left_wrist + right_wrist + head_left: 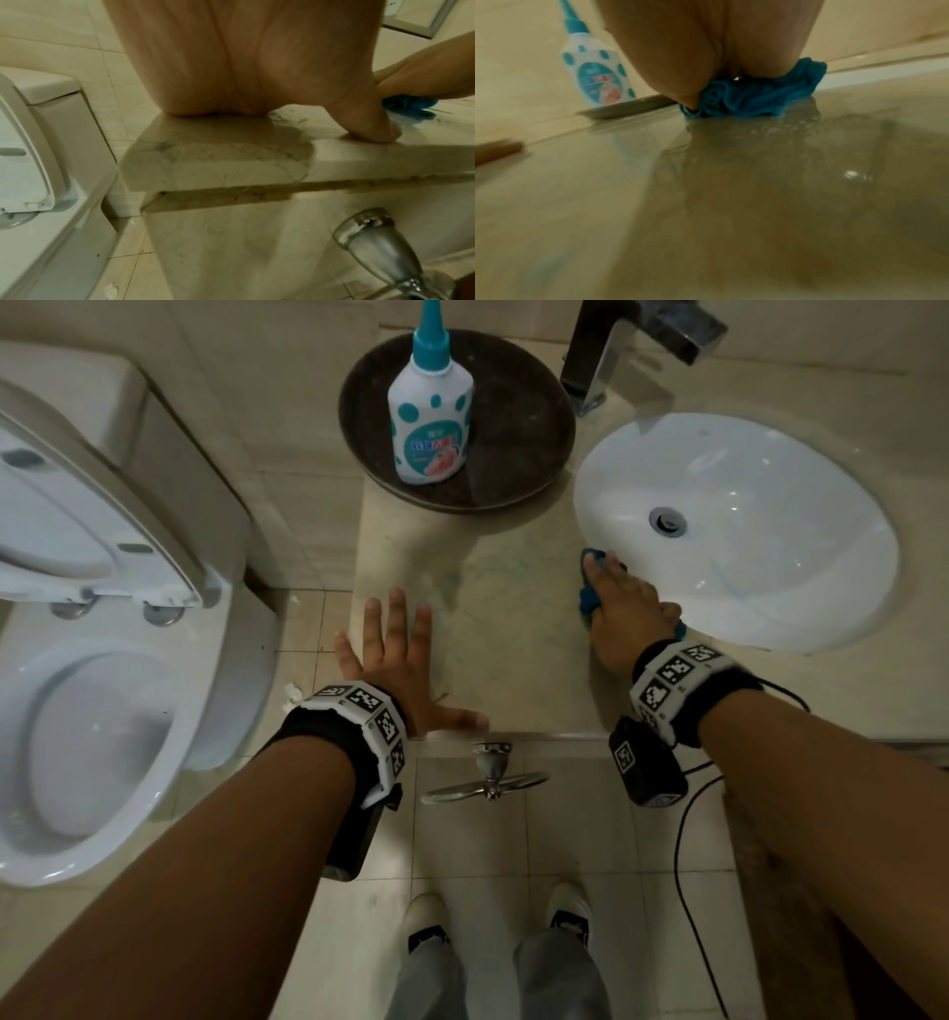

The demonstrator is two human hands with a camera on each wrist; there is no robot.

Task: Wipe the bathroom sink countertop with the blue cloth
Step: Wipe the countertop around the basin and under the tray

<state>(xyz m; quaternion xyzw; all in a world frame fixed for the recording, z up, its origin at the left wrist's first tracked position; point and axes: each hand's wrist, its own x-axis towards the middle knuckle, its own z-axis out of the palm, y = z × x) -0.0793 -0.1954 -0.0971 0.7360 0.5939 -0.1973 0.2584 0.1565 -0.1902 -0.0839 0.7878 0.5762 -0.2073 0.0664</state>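
The blue cloth [589,602] lies bunched on the beige marble countertop [513,618], right beside the left rim of the white sink [744,531]. My right hand [624,598] presses down on it with fingers stretched forward. The right wrist view shows the cloth [754,99] squashed under the palm [706,40], with a wet film [757,154] on the stone in front of it. My left hand [405,654] rests flat on the counter's left front corner, fingers spread, holding nothing. From the left wrist, the cloth [406,105] peeks out under the right hand [424,79].
A white bottle with a teal cap [430,418] stands in a dark round dish [518,428] at the back of the counter. A chrome faucet [606,356] rises behind the sink. The toilet [77,711] stands left of the counter, and a chrome fitting [488,773] juts out below its front edge.
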